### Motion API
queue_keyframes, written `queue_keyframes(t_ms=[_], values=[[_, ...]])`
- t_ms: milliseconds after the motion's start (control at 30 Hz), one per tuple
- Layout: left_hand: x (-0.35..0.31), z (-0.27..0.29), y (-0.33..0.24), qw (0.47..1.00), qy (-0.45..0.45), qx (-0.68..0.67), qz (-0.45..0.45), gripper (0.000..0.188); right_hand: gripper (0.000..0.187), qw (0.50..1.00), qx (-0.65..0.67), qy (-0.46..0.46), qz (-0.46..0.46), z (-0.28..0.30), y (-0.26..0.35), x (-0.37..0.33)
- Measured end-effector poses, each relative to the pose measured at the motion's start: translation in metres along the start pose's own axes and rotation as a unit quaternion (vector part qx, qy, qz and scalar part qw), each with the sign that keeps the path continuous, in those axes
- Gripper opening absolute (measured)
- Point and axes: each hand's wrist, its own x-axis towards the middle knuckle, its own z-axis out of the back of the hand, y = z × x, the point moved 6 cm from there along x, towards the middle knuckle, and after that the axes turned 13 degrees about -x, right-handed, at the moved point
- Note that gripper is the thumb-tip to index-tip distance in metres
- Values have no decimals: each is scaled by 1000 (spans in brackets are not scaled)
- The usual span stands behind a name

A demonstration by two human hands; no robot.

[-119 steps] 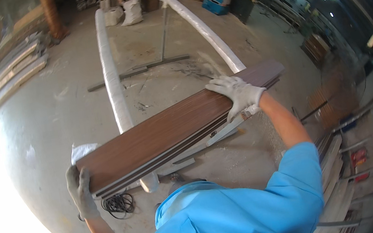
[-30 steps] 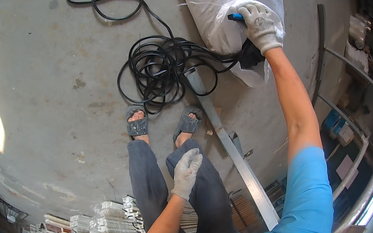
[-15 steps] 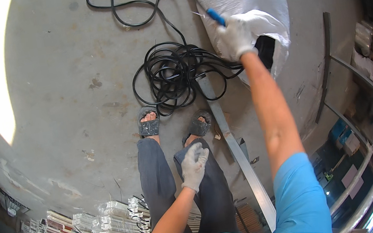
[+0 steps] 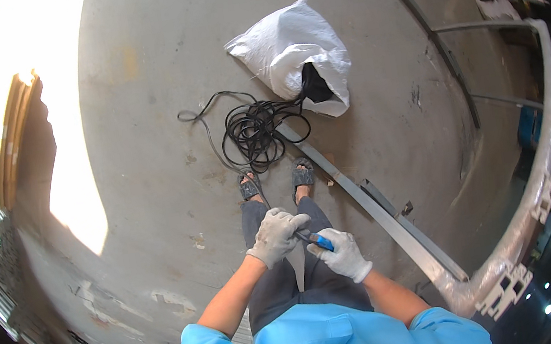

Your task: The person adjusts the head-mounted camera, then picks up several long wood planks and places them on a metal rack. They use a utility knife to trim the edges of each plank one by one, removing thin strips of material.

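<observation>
In front of my thighs, my left hand (image 4: pixel 276 236), in a whitish work glove, is closed round a black cable (image 4: pixel 260 187) that rises from the floor. A dark end of it shows between my two hands. My right hand (image 4: pixel 344 259), gloved too, is shut on a blue-handled tool (image 4: pixel 322 242) right beside that end. Its exact kind is hidden by the fingers. On the floor beyond my feet lies a tangled coil of the cable (image 4: pixel 257 132). It reaches into the mouth of a white woven sack (image 4: pixel 298 37), where something black (image 4: pixel 316 84) shows.
A long metal bar (image 4: pixel 357 195) runs from the coil past my right foot. To the right stands a wrapped metal frame (image 4: pixel 550 124), with a dark bar (image 4: pixel 439 51) on the floor beside it. Long boards (image 4: pixel 16 139) lie at the left, near bright sunlight.
My right hand has come back from the sack to my body with the blue-handled tool. My left hand, open before, now grips the cable, and part of the cable has been drawn up toward me.
</observation>
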Motion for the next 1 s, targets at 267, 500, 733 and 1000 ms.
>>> queue_keyframes(t_ms=[267,500,733,1000], values=[[-47,-13,-182,983,79,-80,-148,19,18,975,75,-210,22,93,26,-157],[-72,-99,-300,943,226,-17,-243,21,28,941,49,-321,96,136,-7,-317],[-89,-92,-353,997,59,-27,-41,26,20,799,96,-580,-128,184,-170,-572],[-110,-101,-514,973,-73,79,-205,22,24,653,125,-741,-92,200,-265,-692]])
